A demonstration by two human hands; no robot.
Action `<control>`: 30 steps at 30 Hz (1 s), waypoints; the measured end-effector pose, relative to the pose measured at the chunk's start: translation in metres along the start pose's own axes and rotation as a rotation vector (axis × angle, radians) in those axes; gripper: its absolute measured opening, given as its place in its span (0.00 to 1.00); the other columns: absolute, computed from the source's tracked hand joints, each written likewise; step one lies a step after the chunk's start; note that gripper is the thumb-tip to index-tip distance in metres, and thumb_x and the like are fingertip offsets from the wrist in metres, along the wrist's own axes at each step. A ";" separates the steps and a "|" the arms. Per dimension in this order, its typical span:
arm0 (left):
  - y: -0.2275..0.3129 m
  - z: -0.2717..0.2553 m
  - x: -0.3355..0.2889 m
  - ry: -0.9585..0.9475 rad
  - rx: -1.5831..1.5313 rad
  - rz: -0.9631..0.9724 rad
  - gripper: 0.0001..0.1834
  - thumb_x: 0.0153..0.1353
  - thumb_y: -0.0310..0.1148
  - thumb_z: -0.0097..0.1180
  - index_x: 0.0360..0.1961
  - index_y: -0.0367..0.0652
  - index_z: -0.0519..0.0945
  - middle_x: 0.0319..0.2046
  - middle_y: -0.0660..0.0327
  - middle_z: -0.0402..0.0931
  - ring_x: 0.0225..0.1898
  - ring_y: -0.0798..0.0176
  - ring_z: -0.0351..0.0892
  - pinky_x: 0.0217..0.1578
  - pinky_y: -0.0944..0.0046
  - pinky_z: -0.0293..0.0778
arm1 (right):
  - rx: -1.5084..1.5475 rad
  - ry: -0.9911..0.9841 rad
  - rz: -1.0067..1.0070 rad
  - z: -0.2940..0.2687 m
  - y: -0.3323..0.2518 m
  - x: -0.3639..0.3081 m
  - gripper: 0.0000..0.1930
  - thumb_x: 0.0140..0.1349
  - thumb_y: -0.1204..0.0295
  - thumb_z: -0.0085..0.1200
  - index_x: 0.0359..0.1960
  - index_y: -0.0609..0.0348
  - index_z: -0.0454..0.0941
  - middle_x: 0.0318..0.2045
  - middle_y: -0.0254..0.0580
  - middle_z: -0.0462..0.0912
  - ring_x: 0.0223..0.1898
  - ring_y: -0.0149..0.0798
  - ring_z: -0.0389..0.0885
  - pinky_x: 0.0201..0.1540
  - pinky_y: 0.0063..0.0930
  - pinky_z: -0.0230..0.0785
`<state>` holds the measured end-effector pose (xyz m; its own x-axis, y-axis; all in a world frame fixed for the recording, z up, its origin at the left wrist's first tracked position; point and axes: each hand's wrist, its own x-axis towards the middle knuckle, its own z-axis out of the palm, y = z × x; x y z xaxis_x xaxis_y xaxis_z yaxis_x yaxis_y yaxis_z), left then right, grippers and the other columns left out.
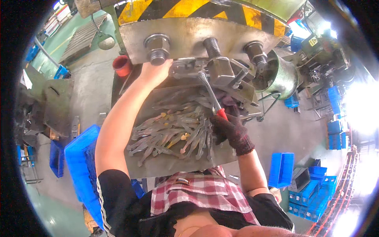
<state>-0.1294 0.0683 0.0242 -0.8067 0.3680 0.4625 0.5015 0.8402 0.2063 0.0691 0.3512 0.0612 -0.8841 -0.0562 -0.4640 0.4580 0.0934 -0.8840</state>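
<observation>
My bare left hand (155, 74) reaches up beside the large left bolt and nut (158, 48) on the machine's metal block. Its fingers are mostly hidden there, so I cannot see whether they hold anything. In a dark knit glove, my right hand (233, 132) is closed around the red grip of a long metal tool (211, 93). The tool's far end meets the die area (187, 69) under the block, left of the middle bolt and nut (219, 65). Between my forearms, many flat grey metal pieces (173, 134) lie heaped on the metal worktable (158, 168).
A yellow-and-black striped press head (189, 10) hangs over the work. Left of it is a red cup (122, 65). Blue crates stand at the left (81, 154) and right (281, 170). A metal drum (282, 77) sits beyond the right bolt. Dark cloth (229, 103) lies near the tool.
</observation>
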 end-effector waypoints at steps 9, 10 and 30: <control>-0.002 -0.045 -0.033 0.166 0.114 -0.321 0.16 0.63 0.41 0.47 0.28 0.43 0.81 0.24 0.50 0.79 0.30 0.43 0.79 0.32 0.48 0.73 | -0.474 0.078 -0.137 0.010 -0.039 0.041 0.28 0.60 0.44 0.46 0.46 0.57 0.80 0.31 0.43 0.82 0.34 0.40 0.79 0.42 0.32 0.68; -0.011 -0.043 -0.049 0.217 0.073 -0.356 0.15 0.63 0.41 0.48 0.31 0.43 0.81 0.26 0.50 0.79 0.30 0.43 0.79 0.33 0.48 0.73 | -0.476 0.065 -0.141 0.018 -0.050 0.042 0.28 0.60 0.44 0.46 0.46 0.57 0.80 0.31 0.43 0.82 0.34 0.40 0.79 0.42 0.32 0.68; 0.034 -0.040 -0.113 0.051 -0.428 -0.375 0.11 0.60 0.33 0.56 0.40 0.38 0.81 0.26 0.56 0.79 0.28 0.58 0.79 0.30 0.62 0.72 | -0.314 -0.144 0.034 0.005 -0.003 0.019 0.26 0.56 0.46 0.56 0.44 0.57 0.80 0.26 0.35 0.79 0.27 0.31 0.77 0.30 0.25 0.69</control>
<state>-0.0085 0.0393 0.0138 -0.9430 0.0470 0.3296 0.2746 0.6697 0.6901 0.0512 0.3447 0.0545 -0.8360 -0.1857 -0.5164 0.4166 0.3977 -0.8175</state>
